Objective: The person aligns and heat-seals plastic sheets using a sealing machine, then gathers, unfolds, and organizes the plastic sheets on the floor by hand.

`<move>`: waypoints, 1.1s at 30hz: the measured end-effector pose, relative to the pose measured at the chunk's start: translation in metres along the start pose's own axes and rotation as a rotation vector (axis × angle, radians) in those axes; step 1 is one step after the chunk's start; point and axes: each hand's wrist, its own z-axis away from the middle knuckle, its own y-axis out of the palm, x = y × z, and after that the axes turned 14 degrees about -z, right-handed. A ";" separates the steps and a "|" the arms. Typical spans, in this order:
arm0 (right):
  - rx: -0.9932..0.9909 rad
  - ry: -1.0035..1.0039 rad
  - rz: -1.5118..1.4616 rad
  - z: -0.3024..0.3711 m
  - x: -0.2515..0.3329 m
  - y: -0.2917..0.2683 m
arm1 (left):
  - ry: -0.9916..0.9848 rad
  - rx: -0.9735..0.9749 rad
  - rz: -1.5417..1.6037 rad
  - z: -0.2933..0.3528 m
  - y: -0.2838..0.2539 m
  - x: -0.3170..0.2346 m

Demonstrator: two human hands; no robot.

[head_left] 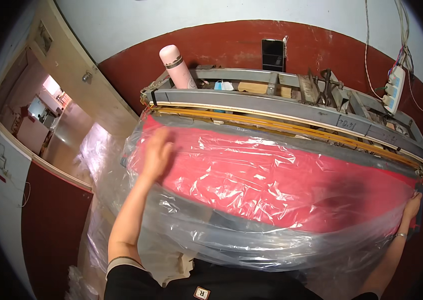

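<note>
A red fabric piece (296, 187) lies spread under a clear plastic film (251, 245) on the grey machine's front. Over the left end of the red fabric is my left hand (158, 152), resting on or just above the film with its fingers loosely stretched and nothing held. At the far right end my right hand (411, 206) grips the edge of the film, its fingers partly hidden. Whether the fabric's edge is also in that grip is unclear. The film hangs in folds toward my body, and light glints off it.
Behind the fabric runs a grey metal frame (251, 102) with yellow rails (281, 129). A pink bottle (176, 67), a black phone (273, 55) and scissors (325, 85) are at the back. A power strip (394, 90) hangs right; a door (84, 65) stands open left.
</note>
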 end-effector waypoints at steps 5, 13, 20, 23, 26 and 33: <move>-0.100 -0.137 -0.147 -0.004 -0.014 0.017 | 0.343 0.315 0.030 -0.010 0.025 -0.056; -0.055 -0.031 -0.557 -0.017 -0.110 -0.038 | 0.301 0.260 -0.033 -0.032 0.060 -0.066; -0.179 0.052 -0.828 0.034 -0.138 -0.123 | 0.247 0.076 0.036 -0.028 0.055 -0.101; -0.203 0.092 -0.891 0.047 -0.158 -0.148 | 0.146 0.089 0.081 -0.043 0.060 -0.117; -0.185 0.108 -0.904 0.049 -0.160 -0.153 | 0.071 -0.056 0.110 -0.046 0.062 -0.124; -0.159 0.071 -0.707 0.006 -0.170 -0.125 | 0.309 -0.077 0.178 -0.068 0.082 -0.111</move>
